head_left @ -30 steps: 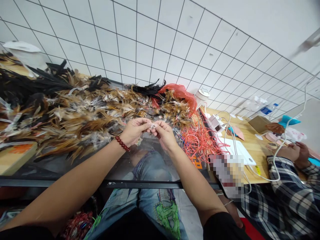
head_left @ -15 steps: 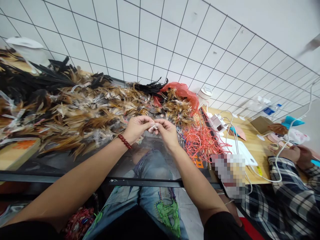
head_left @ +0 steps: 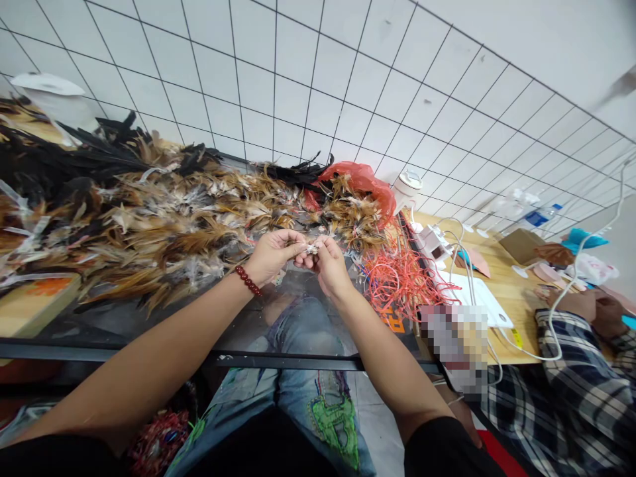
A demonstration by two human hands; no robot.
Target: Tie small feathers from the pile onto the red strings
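1. Pale and fluffy, the small feather tuft [head_left: 312,248] sits between your two hands, above the glass table edge [head_left: 278,362] and just near of the big feather pile [head_left: 149,218]
2. Your left hand [head_left: 272,255] has its fingers together, pinching the tuft from the left side; your right hand [head_left: 328,264] pinches it from the right, fingertips nearly touching the left ones
3. You should expect it to be very light, soft and easy to crush or lose, so I judge a gentle pinch at the stiffer quill base is best
4. Its long axis seems to lie left to right between the hands; which end is the tip I cannot tell, it is too small
5. Red strings [head_left: 402,281] lie to the right, apart from your hands
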